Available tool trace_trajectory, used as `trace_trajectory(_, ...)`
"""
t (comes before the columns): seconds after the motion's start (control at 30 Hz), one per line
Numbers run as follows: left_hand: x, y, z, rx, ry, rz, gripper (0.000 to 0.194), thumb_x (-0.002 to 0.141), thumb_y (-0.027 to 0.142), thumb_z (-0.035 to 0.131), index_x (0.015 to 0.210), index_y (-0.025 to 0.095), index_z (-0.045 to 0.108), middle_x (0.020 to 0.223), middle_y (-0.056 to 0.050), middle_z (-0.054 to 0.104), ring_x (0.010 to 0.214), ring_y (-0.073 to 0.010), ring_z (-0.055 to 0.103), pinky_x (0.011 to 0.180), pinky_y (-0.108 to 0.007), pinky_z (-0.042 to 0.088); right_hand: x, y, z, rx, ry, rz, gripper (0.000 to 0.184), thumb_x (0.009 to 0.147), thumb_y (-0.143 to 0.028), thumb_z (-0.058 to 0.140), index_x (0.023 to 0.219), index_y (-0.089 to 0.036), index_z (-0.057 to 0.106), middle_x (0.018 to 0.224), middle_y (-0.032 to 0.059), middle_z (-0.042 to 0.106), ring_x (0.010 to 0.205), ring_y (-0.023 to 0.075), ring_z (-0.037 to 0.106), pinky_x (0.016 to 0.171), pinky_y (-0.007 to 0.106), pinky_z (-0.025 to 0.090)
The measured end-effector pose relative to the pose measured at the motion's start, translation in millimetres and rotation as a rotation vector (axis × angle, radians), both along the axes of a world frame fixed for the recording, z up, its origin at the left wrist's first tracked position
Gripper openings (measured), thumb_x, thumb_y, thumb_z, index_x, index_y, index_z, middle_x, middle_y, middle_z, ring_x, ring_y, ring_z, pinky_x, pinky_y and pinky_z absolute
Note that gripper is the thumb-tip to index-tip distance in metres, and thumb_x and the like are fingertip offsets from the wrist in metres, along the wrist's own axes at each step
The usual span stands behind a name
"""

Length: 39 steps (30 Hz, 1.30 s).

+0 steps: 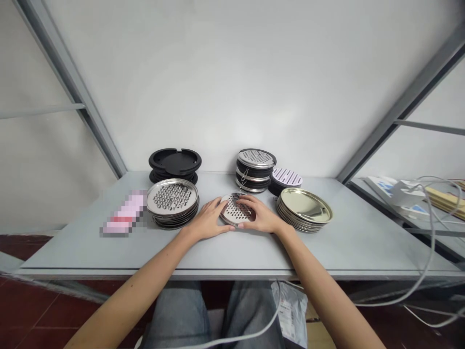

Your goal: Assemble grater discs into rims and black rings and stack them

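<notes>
A flat grey tabletop (pixel 366 237) was observed across the frame's middle. A pink item (pixel 125 213), obscured by pixelation, was noted at left. Left of centre, a stack of grater discs (pixel 173 198) was positioned before stacked black holders (pixel 176 162). A perforated metal disc (pixel 236 209) was located at centre, with a mixed stack (pixel 256 170) and a slotted-top round piece (pixel 286 180) behind; gold-coloured lids (pixel 305 206) were piled right of centre.

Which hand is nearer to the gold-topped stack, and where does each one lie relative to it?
The right hand, just left of the gold-topped stack. The left hand lies farther left, beyond the grater disc.
</notes>
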<state>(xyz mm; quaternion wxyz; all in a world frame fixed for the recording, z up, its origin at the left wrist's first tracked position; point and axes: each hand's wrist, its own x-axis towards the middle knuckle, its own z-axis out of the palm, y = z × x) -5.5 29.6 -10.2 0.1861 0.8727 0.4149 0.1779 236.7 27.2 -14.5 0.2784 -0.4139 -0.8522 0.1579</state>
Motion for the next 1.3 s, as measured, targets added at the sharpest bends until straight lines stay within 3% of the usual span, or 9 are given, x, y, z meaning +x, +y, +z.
trace_trajectory(0.13, 0.1, 0.2, -0.3, -0.009, 0.029, 0.006, 0.087, 0.075, 0.061, 0.065, 0.144, 0.017, 0.033, 0.153, -0.019, 0.023, 0.14, -0.0362, 0.025, 0.111, -0.048, 0.027, 0.0, -0.2, 0.3, -0.014, 0.02, -0.024, 0.048, 0.087, -0.048, 0.054, 0.124, -0.018, 0.058, 0.134, 0.0156, 0.051, 0.127, 0.0287, 0.046, 0.107, 0.048, 0.035)
trace_trajectory(0.3, 0.2, 1.5, -2.7, 0.009, -0.009, -0.019, 0.083, 0.074, 0.058, 0.067, 0.142, 0.019, 0.037, 0.151, -0.018, 0.027, 0.139, -0.0344, 0.027, 0.112, -0.047, 0.027, 0.7, 1.6, -2.0, -0.003, 0.013, -0.023, 0.054, 0.079, -0.046, 0.066, 0.125, -0.018, 0.057, 0.134, 0.0157, 0.05, 0.126, 0.0306, 0.047, 0.106, 0.05, 0.036)
trace_trajectory(0.7, 1.1, 0.6, -2.5, 0.073, -0.041, -0.04, 0.075, 0.073, 0.052, 0.072, 0.137, 0.022, 0.045, 0.148, -0.015, 0.034, 0.137, -0.0332, 0.031, 0.111, -0.048, 0.03, -1.1, 0.5, 0.0, -0.017, 0.031, -0.042, 0.057, 0.074, -0.047, 0.07, 0.122, -0.02, 0.06, 0.133, 0.0156, 0.052, 0.124, 0.0313, 0.049, 0.105, 0.05, 0.037)
trace_trajectory(0.87, 2.2, -0.5, 1.2, 0.245, -0.077, -0.163, 0.052, 0.076, 0.041, 0.074, 0.121, 0.023, 0.058, 0.136, -0.011, 0.049, 0.129, -0.0291, 0.042, 0.108, -0.045, 0.034, -1.0, 1.1, -1.3, -0.03, 0.042, -0.035, 0.058, 0.073, -0.048, 0.07, 0.123, -0.019, 0.06, 0.133, 0.0159, 0.051, 0.125, 0.0308, 0.048, 0.106, 0.05, 0.036)
trace_trajectory(0.97, 3.3, -1.5, 3.6, 0.272, -0.06, -0.213, 0.033, 0.082, 0.037, 0.069, 0.112, 0.024, 0.064, 0.122, -0.007, 0.06, 0.117, -0.0256, 0.052, 0.102, -0.043, 0.04, -0.7, 2.1, -2.7, -0.055, 0.083, -0.04, 0.058, 0.074, -0.049, 0.07, 0.122, -0.018, 0.06, 0.134, 0.016, 0.051, 0.126, 0.0302, 0.047, 0.107, 0.049, 0.035)
trace_trajectory(1.17, 5.9, -0.5, 2.8, 0.359, -0.191, -0.152, 0.032, 0.092, 0.039, 0.055, 0.119, 0.023, 0.061, 0.122, -0.008, 0.063, 0.117, -0.0244, 0.055, 0.101, -0.045, 0.042, 1.6, 4.1, 2.1, -0.175, 0.273, -0.074, 0.048, 0.087, -0.055, 0.051, 0.118, -0.02, 0.063, 0.128, 0.0112, 0.059, 0.122, 0.0277, 0.053, 0.107, 0.049, 0.036)
trace_trajectory(1.3, 5.5, 0.4, 2.6, 0.403, -0.334, -0.075, 0.031, 0.094, 0.039, 0.052, 0.118, 0.022, 0.062, 0.115, -0.007, 0.067, 0.109, -0.0216, 0.061, 0.098, -0.041, 0.046, 7.5, 2.7, 8.7, -0.221, 0.42, -0.074, 0.052, 0.091, -0.059, 0.038, 0.119, -0.022, 0.062, 0.123, 0.008, 0.063, 0.117, 0.0271, 0.056, 0.107, 0.047, 0.038)
